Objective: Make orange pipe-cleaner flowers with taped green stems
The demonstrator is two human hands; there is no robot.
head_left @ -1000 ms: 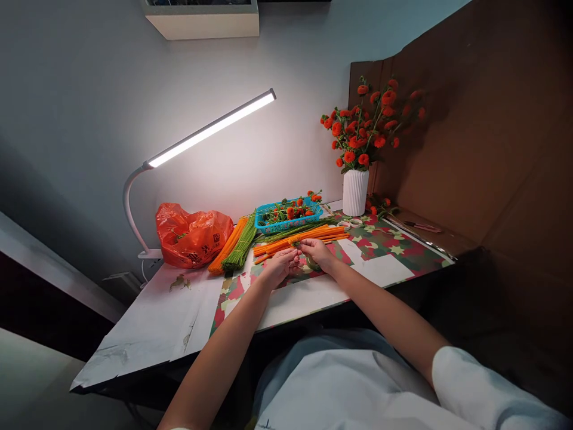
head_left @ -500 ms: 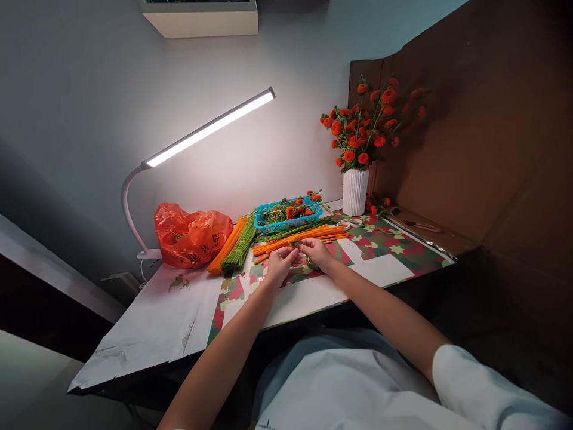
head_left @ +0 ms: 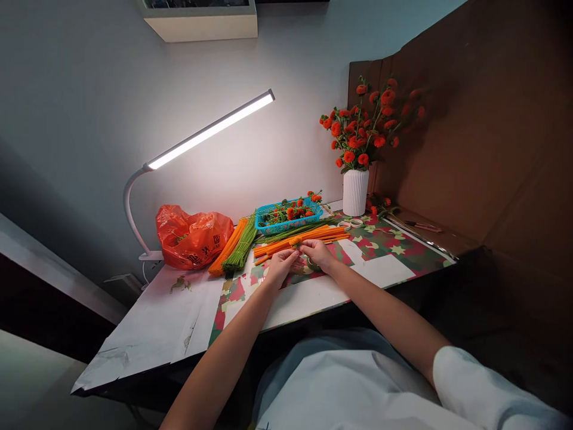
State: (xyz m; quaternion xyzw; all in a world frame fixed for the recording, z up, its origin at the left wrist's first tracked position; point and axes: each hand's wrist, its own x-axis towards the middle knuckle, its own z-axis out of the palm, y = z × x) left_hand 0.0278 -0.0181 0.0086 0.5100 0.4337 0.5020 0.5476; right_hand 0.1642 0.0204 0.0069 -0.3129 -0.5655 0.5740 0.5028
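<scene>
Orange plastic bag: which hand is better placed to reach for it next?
Probably the left hand: it lies nearer the orange plastic bag, while the right hand would have to cross past it. The right also pinches a small orange flower; whether the left grips anything is unclear.

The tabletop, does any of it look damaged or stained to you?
Yes, its white left part looks worn: a brownish blotch in front of the orange plastic bag, and dark marks nearer the front edge. I cannot tell stains from tears.
</scene>
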